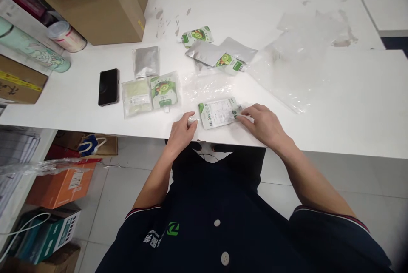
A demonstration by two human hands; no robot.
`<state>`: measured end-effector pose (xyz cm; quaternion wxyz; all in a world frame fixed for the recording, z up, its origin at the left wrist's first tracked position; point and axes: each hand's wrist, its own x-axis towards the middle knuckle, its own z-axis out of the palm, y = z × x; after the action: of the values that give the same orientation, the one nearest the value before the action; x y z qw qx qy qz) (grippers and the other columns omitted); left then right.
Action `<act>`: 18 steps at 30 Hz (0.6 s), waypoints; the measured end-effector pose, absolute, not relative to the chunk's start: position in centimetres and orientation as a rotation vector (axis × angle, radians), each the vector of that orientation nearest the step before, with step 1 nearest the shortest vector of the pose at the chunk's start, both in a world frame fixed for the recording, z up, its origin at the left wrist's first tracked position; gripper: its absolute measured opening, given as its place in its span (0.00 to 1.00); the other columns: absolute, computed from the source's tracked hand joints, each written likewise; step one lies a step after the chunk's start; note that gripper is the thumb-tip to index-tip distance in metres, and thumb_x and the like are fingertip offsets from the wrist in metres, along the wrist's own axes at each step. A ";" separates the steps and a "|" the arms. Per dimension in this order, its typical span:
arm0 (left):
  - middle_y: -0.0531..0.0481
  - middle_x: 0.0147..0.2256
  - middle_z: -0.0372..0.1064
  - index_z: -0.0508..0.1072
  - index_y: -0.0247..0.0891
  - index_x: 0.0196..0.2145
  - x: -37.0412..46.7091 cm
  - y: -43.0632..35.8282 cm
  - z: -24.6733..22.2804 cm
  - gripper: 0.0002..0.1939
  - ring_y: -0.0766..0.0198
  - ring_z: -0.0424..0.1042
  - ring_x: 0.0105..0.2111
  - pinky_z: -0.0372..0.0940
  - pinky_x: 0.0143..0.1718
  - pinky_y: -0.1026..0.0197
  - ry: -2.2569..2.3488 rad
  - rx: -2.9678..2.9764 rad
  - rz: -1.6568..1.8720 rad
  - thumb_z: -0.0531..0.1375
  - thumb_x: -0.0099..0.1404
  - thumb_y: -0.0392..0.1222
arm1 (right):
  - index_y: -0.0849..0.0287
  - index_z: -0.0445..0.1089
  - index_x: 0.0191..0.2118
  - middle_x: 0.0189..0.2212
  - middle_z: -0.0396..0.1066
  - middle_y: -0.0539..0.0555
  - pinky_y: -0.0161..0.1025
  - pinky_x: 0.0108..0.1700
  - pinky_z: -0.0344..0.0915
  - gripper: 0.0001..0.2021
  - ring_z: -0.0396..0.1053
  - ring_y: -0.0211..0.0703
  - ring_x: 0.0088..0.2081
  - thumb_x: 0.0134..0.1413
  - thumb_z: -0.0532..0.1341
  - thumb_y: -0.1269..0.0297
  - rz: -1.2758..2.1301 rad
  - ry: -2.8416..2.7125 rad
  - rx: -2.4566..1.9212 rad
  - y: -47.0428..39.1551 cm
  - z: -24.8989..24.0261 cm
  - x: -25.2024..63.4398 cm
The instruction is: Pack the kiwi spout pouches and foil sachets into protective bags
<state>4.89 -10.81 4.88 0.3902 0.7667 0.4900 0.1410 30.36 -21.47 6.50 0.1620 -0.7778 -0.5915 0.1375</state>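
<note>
A white and green pouch [218,112] lies printed side up near the front edge of the white table, with clear plastic around it. My left hand [183,130] is just left of it, thumb and forefinger apart at the plastic's edge. At the pouch's right end, my right hand [263,124] pinches something I cannot make out, likely plastic or the pouch's end. Behind lies a clear plastic sheet [207,85]. To the left, a bagged kiwi-print pouch [164,91] rests beside a pale green packet [137,95].
Silver pouches [205,53] and a small green pouch [199,35] lie farther back. A phone [109,87] and silver packet [146,61] are left. Large clear bags [290,69] spread rightward. A cardboard box [105,13] and bottle [35,47] stand at the back left.
</note>
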 end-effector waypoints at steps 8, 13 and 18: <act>0.47 0.47 0.71 0.65 0.43 0.62 3.9 -11.0 5.7 0.29 0.63 0.71 0.35 0.68 0.39 0.59 1.093 2.088 0.163 0.62 0.64 0.50 | 0.56 0.61 0.64 0.61 0.58 0.68 0.61 0.53 0.66 0.26 0.58 0.67 0.59 0.64 0.53 0.53 0.407 -1.909 -2.169 -21.4 4.6 29.8; 0.46 0.47 0.71 0.64 0.40 0.62 3.5 -11.2 4.4 0.26 0.63 0.73 0.37 0.69 0.41 0.58 0.961 2.330 0.258 0.56 0.66 0.33 | 0.52 0.60 0.65 0.68 0.49 0.65 0.69 0.59 0.57 0.36 0.46 0.74 0.66 0.55 0.63 0.43 0.202 -2.116 -2.089 -21.6 3.5 30.1; 0.46 0.42 0.76 0.75 0.39 0.47 4.1 -11.5 3.0 0.15 0.59 0.74 0.43 0.70 0.45 0.56 0.998 2.444 0.555 0.53 0.67 0.32 | 0.57 0.55 0.68 0.68 0.52 0.63 0.64 0.65 0.51 0.38 0.44 0.65 0.69 0.58 0.60 0.42 0.126 -2.295 -1.805 -21.1 2.5 30.4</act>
<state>4.15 -11.54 3.02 0.2202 0.8838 0.3608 0.2007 30.38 -21.13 2.52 0.1092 -0.6140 -0.7806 0.0430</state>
